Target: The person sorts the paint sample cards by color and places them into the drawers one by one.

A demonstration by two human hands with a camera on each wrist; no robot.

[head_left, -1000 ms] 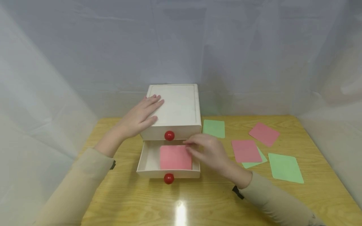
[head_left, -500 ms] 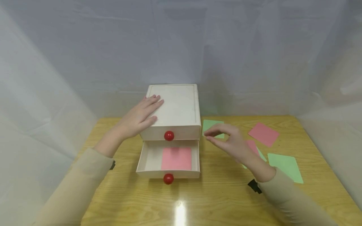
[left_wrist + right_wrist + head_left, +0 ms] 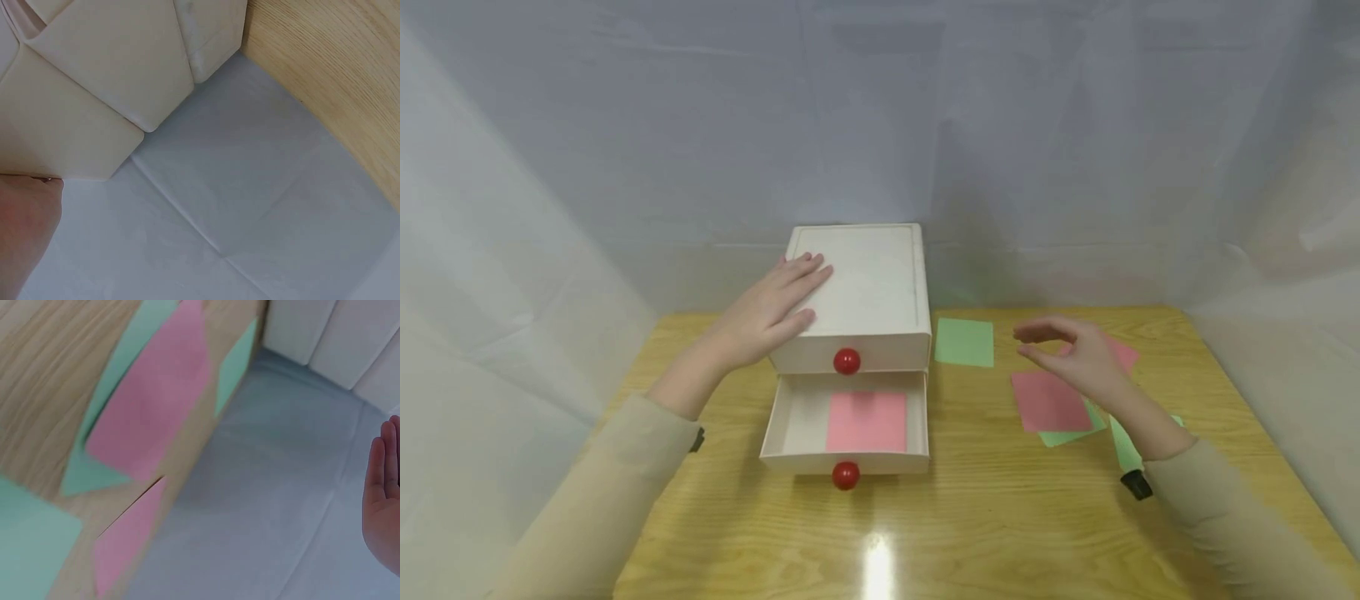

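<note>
A white two-drawer box [image 3: 872, 283] stands at the back of the wooden table [image 3: 970, 517]. My left hand [image 3: 778, 304] lies flat on the box's top, fingers straight. The lower drawer [image 3: 797, 417] is pulled out, and a pink card [image 3: 867, 421] lies flat inside it. My right hand [image 3: 1060, 343] hovers empty over the table right of the box, fingers loosely curved, above a pink card [image 3: 1047, 402]. In the right wrist view that pink card [image 3: 156, 406] is blurred and my fingers [image 3: 381, 487] show at the right edge.
Each drawer has a red knob [image 3: 847, 361], the lower knob [image 3: 846, 475] nearest me. A green card [image 3: 964, 342] lies beside the box. Another pink card [image 3: 1126, 354] and two green cards [image 3: 1075, 435] lie around my right hand. White sheeting walls the table.
My right hand let go of the pink card in the drawer, rose out and swept right to the loose cards. The left hand stayed on the box.
</note>
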